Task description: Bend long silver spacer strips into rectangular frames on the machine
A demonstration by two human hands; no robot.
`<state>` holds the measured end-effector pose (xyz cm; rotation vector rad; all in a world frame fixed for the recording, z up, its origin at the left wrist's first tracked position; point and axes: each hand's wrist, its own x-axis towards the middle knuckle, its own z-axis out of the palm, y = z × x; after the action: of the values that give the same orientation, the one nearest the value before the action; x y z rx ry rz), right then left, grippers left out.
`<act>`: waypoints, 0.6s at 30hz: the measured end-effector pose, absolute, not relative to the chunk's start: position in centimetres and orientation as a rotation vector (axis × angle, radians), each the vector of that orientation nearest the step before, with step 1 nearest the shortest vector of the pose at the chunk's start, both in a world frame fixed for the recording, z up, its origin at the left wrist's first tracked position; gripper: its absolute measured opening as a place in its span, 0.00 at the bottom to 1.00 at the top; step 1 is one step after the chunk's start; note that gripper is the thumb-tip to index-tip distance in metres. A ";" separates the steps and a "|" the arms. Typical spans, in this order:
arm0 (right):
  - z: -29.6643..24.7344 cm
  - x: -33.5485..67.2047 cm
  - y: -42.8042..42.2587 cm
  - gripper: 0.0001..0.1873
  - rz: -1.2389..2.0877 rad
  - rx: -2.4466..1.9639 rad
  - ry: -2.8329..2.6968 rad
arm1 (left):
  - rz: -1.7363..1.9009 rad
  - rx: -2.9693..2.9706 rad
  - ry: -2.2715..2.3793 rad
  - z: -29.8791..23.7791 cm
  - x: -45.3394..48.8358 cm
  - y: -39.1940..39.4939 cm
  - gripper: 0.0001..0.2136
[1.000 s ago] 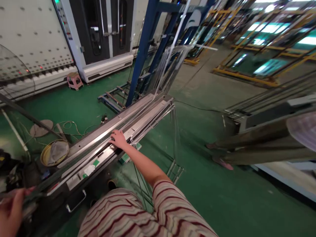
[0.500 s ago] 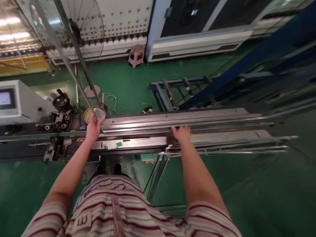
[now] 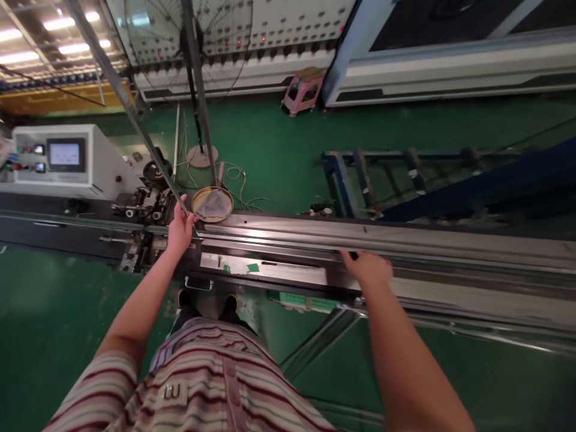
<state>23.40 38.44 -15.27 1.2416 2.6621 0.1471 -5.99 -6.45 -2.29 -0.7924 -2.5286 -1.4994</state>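
Observation:
My left hand is closed around a slim grey metal bar that slants up and left out of view. Just right of that hand sits a round yellow-rimmed dish with greyish contents. My right hand lies further right over the long metal bench, fingers curled down around a thin metal strip that runs along its channel. Part of that grip is hidden by the hand. Green tape pieces stick to the bench's near face.
A white control box with a screen stands at left, beside a clamp mechanism. Beyond the bench are a fan base, cables, a pink stool and a blue frame. Metal rods extend below the right side.
The view has swung left, bringing the control box further in. My left hand has shifted left away from the dish with the bar; my right hand keeps its place along the bench.

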 end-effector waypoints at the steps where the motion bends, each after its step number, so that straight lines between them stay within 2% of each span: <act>1: -15.2 22.5 36.8 0.34 0.171 1.214 2.678 | -1.493 -0.786 -2.526 -2.2 -6.9 -8.0 0.28; 8: -14.5 14.8 25.0 0.34 0.225 1.173 2.682 | -1.461 -0.729 -2.524 -2.5 -14.0 -19.0 0.28; 18: -13.4 2.9 8.7 0.38 0.137 1.294 2.663 | -1.363 -0.631 -2.552 -2.3 -24.6 -34.2 0.26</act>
<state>2.89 8.67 -13.40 1.2939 2.6626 0.1370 -24.61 -34.20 -2.27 -0.6308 -2.5524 -1.3632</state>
